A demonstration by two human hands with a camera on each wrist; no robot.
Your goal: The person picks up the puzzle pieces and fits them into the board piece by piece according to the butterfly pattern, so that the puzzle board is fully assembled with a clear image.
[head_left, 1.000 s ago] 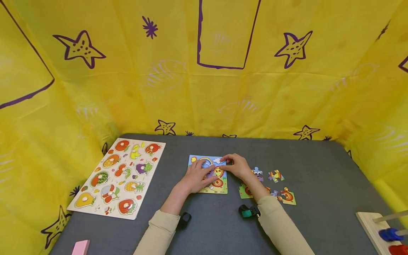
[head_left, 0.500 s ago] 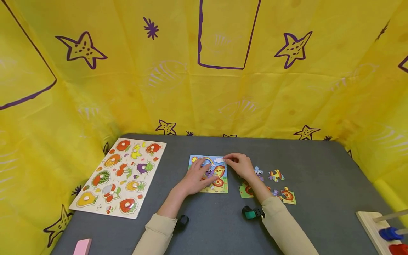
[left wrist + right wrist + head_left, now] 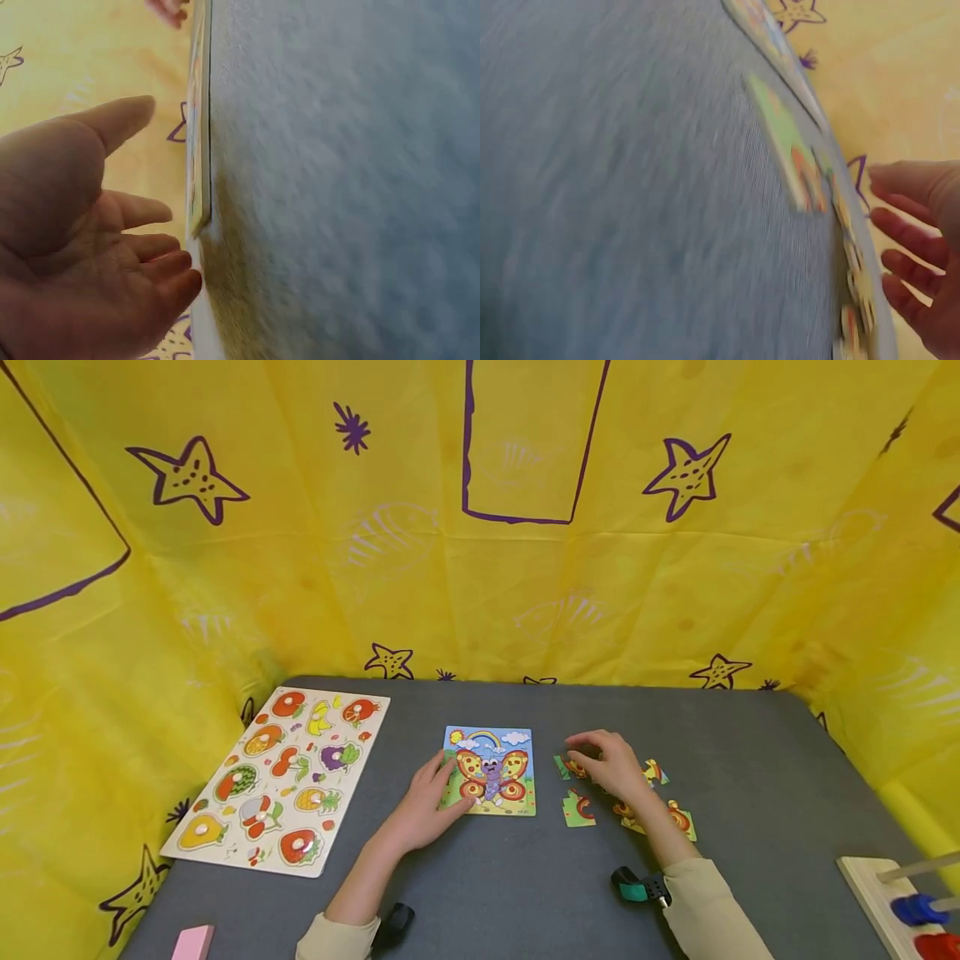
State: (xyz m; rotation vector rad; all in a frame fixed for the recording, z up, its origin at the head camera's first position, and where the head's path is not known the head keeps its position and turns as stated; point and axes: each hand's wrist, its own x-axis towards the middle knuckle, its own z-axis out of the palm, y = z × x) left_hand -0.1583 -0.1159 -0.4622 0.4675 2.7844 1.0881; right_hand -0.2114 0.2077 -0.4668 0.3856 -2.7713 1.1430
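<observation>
A square butterfly picture board (image 3: 491,772) lies flat on the grey table. My left hand (image 3: 427,806) hovers at its left edge, thumb spread and fingers relaxed, with nothing held. The left wrist view shows this hand (image 3: 97,232) beside the board (image 3: 199,150), seen edge-on. Over the loose jigsaw pieces to the right is my right hand (image 3: 611,767), fingers slightly bent and holding nothing. One green jigsaw piece (image 3: 578,810) lies just in front of it. Other pieces are partly hidden under this hand and forearm. In the right wrist view the hand (image 3: 922,240) hangs above the pieces.
A wooden fruit knob puzzle (image 3: 281,777) lies on the left of the table. A pink block (image 3: 192,942) is at the front left. At the right edge stands a wooden stand (image 3: 877,893) with blue and red rings. Yellow cloth (image 3: 480,593) surrounds the table.
My left hand has slid left off the middle of the butterfly board, uncovering it. My right hand has moved right, from the board's upper right corner to above the loose pieces.
</observation>
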